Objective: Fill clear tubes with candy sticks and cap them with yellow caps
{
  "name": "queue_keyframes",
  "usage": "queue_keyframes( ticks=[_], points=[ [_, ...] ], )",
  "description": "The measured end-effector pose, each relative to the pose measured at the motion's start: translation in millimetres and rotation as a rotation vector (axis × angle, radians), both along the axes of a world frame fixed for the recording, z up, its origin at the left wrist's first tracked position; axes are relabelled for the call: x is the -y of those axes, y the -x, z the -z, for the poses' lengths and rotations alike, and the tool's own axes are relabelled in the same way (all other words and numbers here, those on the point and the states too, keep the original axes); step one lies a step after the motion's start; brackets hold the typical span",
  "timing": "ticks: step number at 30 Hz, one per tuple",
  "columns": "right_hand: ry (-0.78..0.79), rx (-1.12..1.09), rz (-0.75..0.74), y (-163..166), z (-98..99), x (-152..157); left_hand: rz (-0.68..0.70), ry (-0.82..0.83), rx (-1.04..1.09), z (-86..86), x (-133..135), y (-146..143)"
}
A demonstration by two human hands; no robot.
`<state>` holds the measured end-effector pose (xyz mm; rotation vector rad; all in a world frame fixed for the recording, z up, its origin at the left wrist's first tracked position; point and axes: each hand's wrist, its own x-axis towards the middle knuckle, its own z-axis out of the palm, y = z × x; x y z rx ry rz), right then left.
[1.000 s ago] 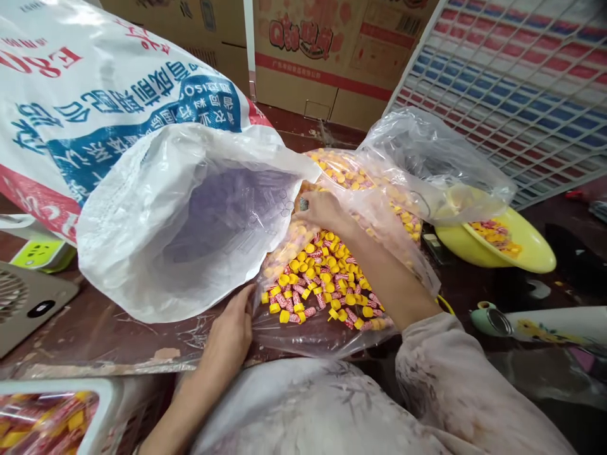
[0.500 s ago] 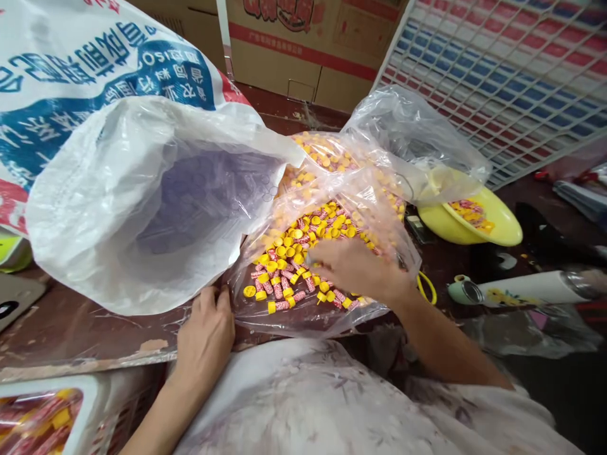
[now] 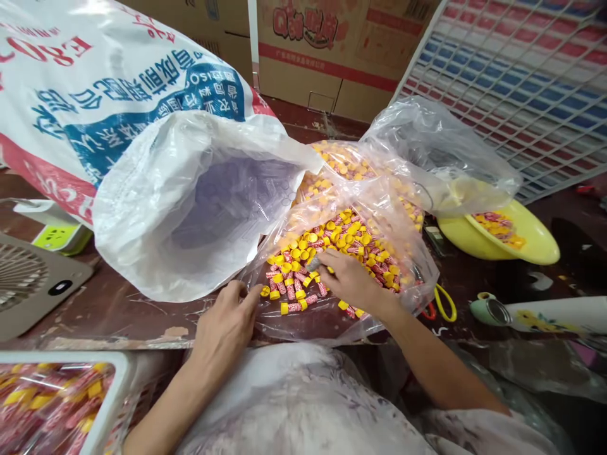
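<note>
A clear plastic bag (image 3: pixel 403 208) lies open on the table, full of small red-and-white pieces with yellow caps (image 3: pixel 332 243). My right hand (image 3: pixel 348 281) is inside the bag's mouth, fingers curled over pieces at the near edge of the pile. My left hand (image 3: pixel 227 322) rests on the table at the bag's near left edge, its fingers bent and touching the plastic by a yellow cap. A big white woven sack (image 3: pixel 199 202) with blue and red print lies on its side to the left, mouth open toward the bag.
A yellow bowl (image 3: pixel 535 249) with more pieces sits right. Yellow-handled scissors (image 3: pixel 443 303) lie beside the bag. A white bottle (image 3: pixel 535 314) lies on its side at right. A grey fan (image 3: pixel 28 281) is left, a white tray (image 3: pixel 61 398) bottom left, cardboard boxes (image 3: pixel 327 57) behind.
My right hand has drawn back from deep in the bag to the near edge of the pile. My left hand has shifted a little toward the bag's edge.
</note>
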<state>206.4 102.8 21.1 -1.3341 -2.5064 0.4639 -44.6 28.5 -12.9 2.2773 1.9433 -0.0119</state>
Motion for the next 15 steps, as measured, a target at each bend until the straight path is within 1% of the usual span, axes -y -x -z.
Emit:
queue_keyframes(
  ticks=[2, 4, 6, 9, 12, 14, 15],
  points=[
    [0.012, 0.023, -0.069, 20, -4.7, -7, 0.003, 0.044, -0.014, -0.9, -7, -5],
    [0.001, 0.091, -0.160, 42, -4.1, -6, -0.029, 0.077, -0.026, 1.6, -12, -7],
    [-0.017, 0.170, -0.228, 63, 2.2, 0, -0.062, 0.096, -0.014, 6.0, -13, -6],
    [-0.063, 0.305, -0.241, 88, 18.6, 8, -0.094, 0.105, 0.022, 12.2, -10, -2],
    [-0.082, 0.395, -0.265, 103, 30.4, 13, -0.112, 0.100, 0.034, 15.4, -7, 1],
    [-0.085, 0.378, -0.283, 102, 27.5, 16, -0.111, 0.093, 0.028, 17.3, -6, 2],
    [-0.101, 0.344, -0.280, 97, 21.8, 16, -0.106, 0.086, 0.026, 18.7, -6, 3]
  ],
)
